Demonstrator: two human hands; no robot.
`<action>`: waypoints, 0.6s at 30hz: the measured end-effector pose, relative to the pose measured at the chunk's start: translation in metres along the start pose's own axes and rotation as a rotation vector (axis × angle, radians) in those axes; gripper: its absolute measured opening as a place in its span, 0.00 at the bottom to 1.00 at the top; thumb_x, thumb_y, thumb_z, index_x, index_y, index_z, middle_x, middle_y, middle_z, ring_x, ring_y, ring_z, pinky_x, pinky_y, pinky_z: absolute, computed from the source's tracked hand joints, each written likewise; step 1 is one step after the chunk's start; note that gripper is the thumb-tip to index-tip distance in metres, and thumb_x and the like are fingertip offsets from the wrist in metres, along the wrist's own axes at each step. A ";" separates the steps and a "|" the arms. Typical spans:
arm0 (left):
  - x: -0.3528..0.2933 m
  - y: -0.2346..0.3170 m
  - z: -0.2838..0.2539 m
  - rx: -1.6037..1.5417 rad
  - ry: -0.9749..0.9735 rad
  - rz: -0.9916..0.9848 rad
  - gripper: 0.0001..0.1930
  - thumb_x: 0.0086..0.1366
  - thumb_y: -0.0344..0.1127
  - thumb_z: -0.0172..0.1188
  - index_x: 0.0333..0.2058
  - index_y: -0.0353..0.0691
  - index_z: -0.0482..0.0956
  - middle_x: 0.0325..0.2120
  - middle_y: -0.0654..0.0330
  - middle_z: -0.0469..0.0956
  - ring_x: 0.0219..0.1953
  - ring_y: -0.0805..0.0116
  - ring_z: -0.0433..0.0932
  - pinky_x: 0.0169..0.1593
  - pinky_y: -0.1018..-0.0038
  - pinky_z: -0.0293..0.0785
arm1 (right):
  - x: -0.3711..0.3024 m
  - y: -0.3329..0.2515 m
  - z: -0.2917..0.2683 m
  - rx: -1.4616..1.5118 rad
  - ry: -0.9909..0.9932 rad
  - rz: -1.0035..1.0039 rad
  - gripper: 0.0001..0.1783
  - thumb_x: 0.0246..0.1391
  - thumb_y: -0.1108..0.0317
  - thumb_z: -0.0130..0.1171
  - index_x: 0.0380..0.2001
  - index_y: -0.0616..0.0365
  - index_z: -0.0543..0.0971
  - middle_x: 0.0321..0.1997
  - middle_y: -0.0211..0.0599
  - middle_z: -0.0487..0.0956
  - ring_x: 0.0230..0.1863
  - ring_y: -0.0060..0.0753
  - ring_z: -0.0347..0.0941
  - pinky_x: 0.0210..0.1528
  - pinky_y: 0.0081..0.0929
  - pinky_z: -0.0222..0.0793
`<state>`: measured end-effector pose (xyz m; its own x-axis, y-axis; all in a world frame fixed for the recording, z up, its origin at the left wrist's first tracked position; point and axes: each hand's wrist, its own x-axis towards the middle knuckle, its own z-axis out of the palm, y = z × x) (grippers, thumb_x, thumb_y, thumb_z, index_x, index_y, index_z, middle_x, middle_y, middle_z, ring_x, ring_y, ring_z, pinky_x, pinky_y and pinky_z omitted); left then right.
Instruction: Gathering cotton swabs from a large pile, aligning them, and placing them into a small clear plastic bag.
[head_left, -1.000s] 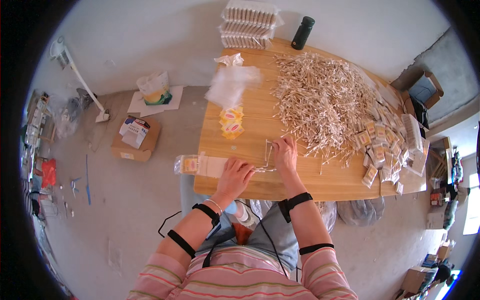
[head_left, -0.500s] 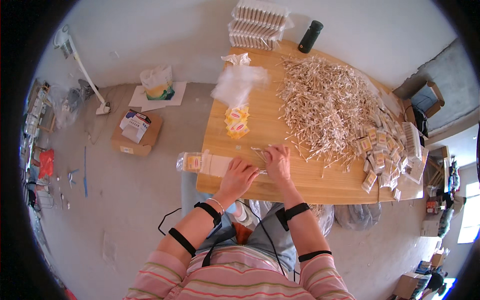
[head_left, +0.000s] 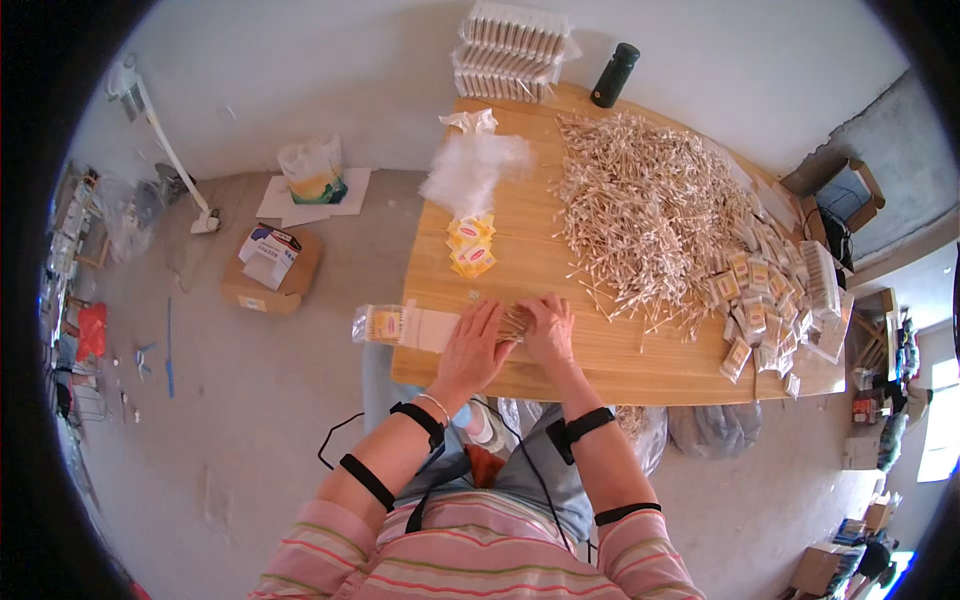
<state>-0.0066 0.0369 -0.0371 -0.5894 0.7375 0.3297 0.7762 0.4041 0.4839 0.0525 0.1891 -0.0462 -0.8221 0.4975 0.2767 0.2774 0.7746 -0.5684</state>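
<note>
Near the table's front edge, my left hand and my right hand close in on a small bunch of cotton swabs from either side. The swabs lie side by side between my fingers, which partly hide them. Under and beside my left hand runs a pale card strip. At its left end, by the table's edge, sits a clear packet of swabs with a yellow label. Yellow label cards lie farther back, next to a stack of clear plastic bags.
A large heap of loose cotton swabs covers the table's right half. Filled packets pile up at its right. Bundled packs and a dark bottle stand at the back. A cardboard box is on the floor to the left.
My right hand has drawn the swabs together against my left hand; they now form a tighter bunch. My left hand's fingers have straightened and moved slightly farther from me.
</note>
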 end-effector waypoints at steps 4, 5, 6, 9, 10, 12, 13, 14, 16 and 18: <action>-0.001 0.002 0.000 -0.083 0.006 -0.035 0.29 0.59 0.38 0.62 0.57 0.33 0.66 0.57 0.50 0.66 0.63 0.51 0.61 0.66 0.59 0.56 | -0.009 -0.002 0.005 0.131 -0.047 -0.031 0.13 0.50 0.77 0.53 0.38 0.54 0.81 0.44 0.40 0.76 0.48 0.49 0.69 0.49 0.42 0.65; 0.000 0.002 0.001 -0.089 0.004 -0.013 0.28 0.59 0.38 0.62 0.56 0.33 0.67 0.57 0.50 0.67 0.62 0.51 0.62 0.66 0.59 0.57 | -0.012 0.005 0.005 0.246 -0.020 0.007 0.15 0.50 0.78 0.52 0.40 0.53 0.80 0.46 0.40 0.76 0.50 0.50 0.69 0.51 0.44 0.64; -0.001 0.002 -0.001 -0.088 0.002 -0.013 0.28 0.59 0.38 0.62 0.56 0.33 0.67 0.57 0.50 0.67 0.62 0.51 0.62 0.66 0.59 0.57 | -0.015 0.005 0.003 0.247 -0.021 0.009 0.15 0.50 0.78 0.52 0.40 0.53 0.80 0.46 0.40 0.76 0.50 0.50 0.69 0.51 0.44 0.64; -0.004 0.001 -0.005 -0.075 -0.080 -0.023 0.27 0.58 0.37 0.62 0.54 0.33 0.69 0.57 0.51 0.67 0.62 0.50 0.62 0.66 0.60 0.58 | -0.026 0.007 -0.003 0.274 0.342 0.153 0.13 0.56 0.77 0.48 0.44 0.60 0.76 0.50 0.47 0.75 0.52 0.53 0.69 0.55 0.42 0.64; -0.005 0.000 -0.005 -0.063 -0.126 0.004 0.26 0.58 0.38 0.61 0.54 0.33 0.70 0.57 0.51 0.67 0.62 0.51 0.62 0.66 0.60 0.58 | -0.031 0.007 -0.004 0.290 0.350 0.131 0.13 0.58 0.76 0.47 0.45 0.62 0.75 0.51 0.50 0.74 0.53 0.54 0.69 0.56 0.42 0.64; -0.006 0.003 -0.004 -0.052 -0.177 0.037 0.25 0.59 0.38 0.61 0.54 0.33 0.71 0.57 0.51 0.67 0.61 0.51 0.62 0.65 0.59 0.58 | -0.034 0.009 -0.006 0.305 0.364 0.114 0.13 0.61 0.75 0.45 0.47 0.65 0.73 0.52 0.53 0.73 0.54 0.55 0.69 0.57 0.41 0.65; -0.007 0.007 -0.003 0.034 -0.115 0.065 0.26 0.59 0.38 0.60 0.55 0.33 0.69 0.58 0.50 0.66 0.62 0.51 0.61 0.66 0.58 0.56 | -0.033 0.009 -0.006 0.324 0.384 0.142 0.13 0.63 0.74 0.44 0.48 0.65 0.73 0.54 0.51 0.73 0.55 0.52 0.69 0.58 0.38 0.65; -0.007 0.011 -0.002 0.120 -0.053 0.093 0.27 0.60 0.38 0.59 0.56 0.32 0.68 0.59 0.50 0.65 0.63 0.51 0.60 0.67 0.57 0.54 | -0.032 0.010 -0.007 0.344 0.403 0.171 0.14 0.65 0.73 0.43 0.49 0.65 0.74 0.56 0.50 0.74 0.56 0.48 0.70 0.59 0.34 0.65; -0.008 0.014 0.006 0.119 -0.079 0.073 0.28 0.60 0.38 0.58 0.58 0.32 0.67 0.60 0.49 0.64 0.65 0.51 0.58 0.68 0.57 0.51 | -0.032 0.012 -0.007 0.404 0.363 0.179 0.15 0.65 0.71 0.43 0.51 0.65 0.72 0.58 0.52 0.71 0.59 0.51 0.67 0.61 0.36 0.62; -0.006 0.017 0.011 0.119 -0.103 0.052 0.29 0.61 0.38 0.57 0.59 0.31 0.65 0.62 0.48 0.62 0.67 0.51 0.56 0.69 0.56 0.49 | -0.030 0.012 -0.006 0.467 0.322 0.184 0.17 0.65 0.70 0.43 0.53 0.66 0.70 0.60 0.55 0.69 0.62 0.54 0.64 0.64 0.39 0.60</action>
<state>0.0125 0.0448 -0.0401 -0.5265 0.8083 0.2636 0.8297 0.4209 0.3666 0.0839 0.1857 -0.0563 -0.5690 0.7572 0.3208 0.0930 0.4468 -0.8898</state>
